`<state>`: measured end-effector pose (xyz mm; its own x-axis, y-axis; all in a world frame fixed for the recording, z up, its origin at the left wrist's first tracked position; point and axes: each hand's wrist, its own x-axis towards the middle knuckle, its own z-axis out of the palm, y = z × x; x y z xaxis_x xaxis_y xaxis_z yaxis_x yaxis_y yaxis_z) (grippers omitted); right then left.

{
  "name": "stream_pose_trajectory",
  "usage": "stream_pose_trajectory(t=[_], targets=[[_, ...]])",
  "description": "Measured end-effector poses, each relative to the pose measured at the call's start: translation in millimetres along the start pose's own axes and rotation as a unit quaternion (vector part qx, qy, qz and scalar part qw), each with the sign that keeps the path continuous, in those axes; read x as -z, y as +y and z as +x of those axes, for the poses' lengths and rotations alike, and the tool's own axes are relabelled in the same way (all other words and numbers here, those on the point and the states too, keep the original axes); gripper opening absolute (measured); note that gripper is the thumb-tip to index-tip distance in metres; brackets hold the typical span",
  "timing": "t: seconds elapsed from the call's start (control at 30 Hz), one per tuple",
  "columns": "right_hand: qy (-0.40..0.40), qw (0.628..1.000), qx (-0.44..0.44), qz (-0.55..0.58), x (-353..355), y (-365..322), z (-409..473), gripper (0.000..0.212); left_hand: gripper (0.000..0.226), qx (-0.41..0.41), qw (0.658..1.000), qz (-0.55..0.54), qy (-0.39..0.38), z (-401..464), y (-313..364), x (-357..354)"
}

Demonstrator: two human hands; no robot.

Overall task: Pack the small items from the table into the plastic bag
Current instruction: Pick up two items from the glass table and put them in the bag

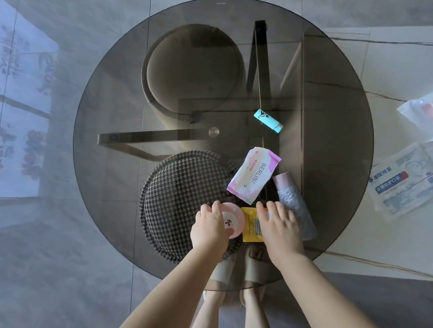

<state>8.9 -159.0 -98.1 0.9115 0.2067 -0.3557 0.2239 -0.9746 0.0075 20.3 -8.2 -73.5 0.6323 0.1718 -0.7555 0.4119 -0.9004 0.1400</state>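
On the round smoked-glass table (113, 109) lie a pink round compact (235, 220), a yellow sachet (251, 223), a pink-and-white BERLIN wipes pack (253, 175), a turquoise lighter (267, 120) and a roll of clear plastic bags (293, 204). My left hand (211, 228) grips the compact, fingers curled over its far-left rim. My right hand (278, 226) lies on the yellow sachet, fingers spread over its right part and reaching toward the roll. The sachet's right side is hidden under that hand.
Beneath the glass stand a houndstooth stool (174, 199), a plain round stool (192, 66) and the table's metal frame (147, 136). Packaged masks (405, 184) and other clear packets (428, 111) lie on the floor at right. My slippered feet (238, 269) show under the near edge.
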Motion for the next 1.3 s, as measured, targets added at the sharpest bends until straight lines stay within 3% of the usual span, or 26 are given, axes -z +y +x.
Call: stream_pose_trajectory(t=[0.13,0.47,0.6,0.7,0.9,1.07,1.3], targets=[[0.007,1.000,-0.021,-0.003,2,-3,-5,0.034,0.066,0.006,1.000,-0.014,-0.012,2,-3,0],[-0.057,0.995,-0.035,0.070,15,4,-21,0.045,0.062,-0.005,0.994,-0.109,-0.020,-15,-4,-4],[-0.116,0.974,-0.100,0.164,32,9,-30,0.020,0.055,-0.015,0.995,-0.088,-0.045,-25,0,7],[-0.118,0.927,-0.191,0.302,44,14,-43,0.021,0.053,-0.017,0.992,-0.118,-0.047,-36,5,21],[-0.101,0.763,-0.327,0.548,84,27,-72,0.016,0.047,-0.009,0.979,-0.196,-0.045,-68,23,56],[-0.039,0.654,-0.416,0.631,126,40,-121,0.016,0.048,-0.042,0.977,-0.202,-0.052,-114,42,82],[0.086,0.520,-0.460,0.715,177,74,-187,0.014,0.048,-0.080,0.956,-0.266,-0.092,-182,87,103]])
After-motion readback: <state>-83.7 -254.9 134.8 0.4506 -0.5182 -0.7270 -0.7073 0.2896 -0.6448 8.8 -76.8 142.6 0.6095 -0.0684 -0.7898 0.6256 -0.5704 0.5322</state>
